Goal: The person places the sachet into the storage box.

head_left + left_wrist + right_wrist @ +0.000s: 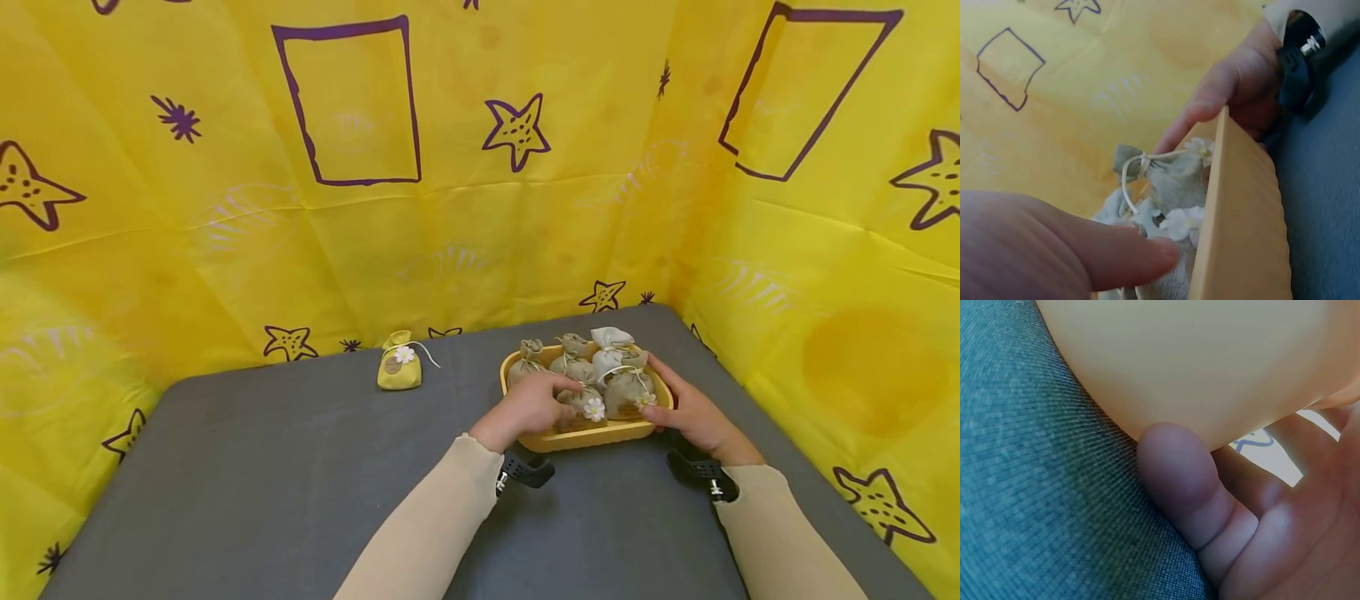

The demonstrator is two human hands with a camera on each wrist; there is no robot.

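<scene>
A yellow plastic basket [592, 439] on the right of the table holds several small drawstring pouches, greyish-green ones and a pale one. My left hand [528, 408] reaches over its left side and pinches a greyish-green pouch [577, 404] with a white flower; the far fingers are hidden among the pouches. In the left wrist view, the left thumb [1129, 253] lies against that pouch beside the flower. My right hand [697, 421] grips the basket's right end, thumb at the front corner and fingers along the outer side. Its little finger [1179, 469] touches the basket's underside in the right wrist view.
A yellow drawstring pouch [400, 367] with a white flower lies near the back edge, left of the basket. The grey table [262, 483] meets yellow patterned cloth walls [465, 225] at the back and right. Each wrist wears a black strap [528, 471].
</scene>
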